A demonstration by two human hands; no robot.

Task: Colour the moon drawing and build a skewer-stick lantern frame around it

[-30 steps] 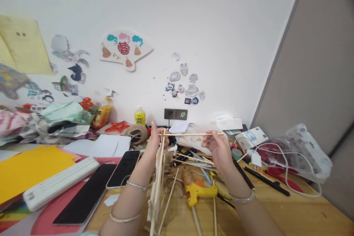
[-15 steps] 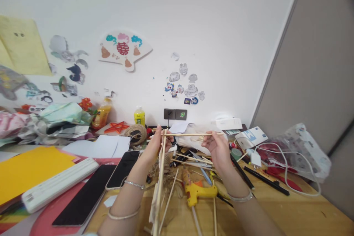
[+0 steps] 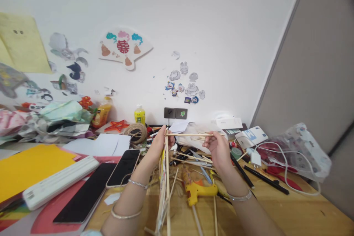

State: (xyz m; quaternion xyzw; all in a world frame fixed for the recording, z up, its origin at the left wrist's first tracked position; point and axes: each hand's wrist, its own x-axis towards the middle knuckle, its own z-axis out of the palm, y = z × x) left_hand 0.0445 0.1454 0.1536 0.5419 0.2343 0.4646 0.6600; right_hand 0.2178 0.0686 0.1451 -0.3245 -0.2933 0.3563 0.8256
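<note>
My left hand [image 3: 162,141] is closed round the end of a stick frame [image 3: 167,188], made of long thin wooden sticks that run down toward me. Crosswise from that end lies a thin wooden stick [image 3: 190,134], roughly level. Its far right part is pinched by the fingers of my right hand [image 3: 217,147]. The stick's left end meets the frame at my left hand; whether it is fixed there I cannot tell. Below and between my hands, a yellow glue gun [image 3: 200,190] rests on the table with a glue stick [image 3: 197,219] in its back.
Loose sticks [image 3: 193,158], black pens [image 3: 265,180] and a twine roll [image 3: 136,132] lie about. A phone [image 3: 123,167], a white power strip [image 3: 61,181] and orange paper [image 3: 35,166] are at left. A white cable [image 3: 286,171] and plastic bag [image 3: 301,151] are at right.
My left hand has moved slightly right and the frame has turned, so its near end sits farther right. The right hand has barely moved and still pinches the stick.
</note>
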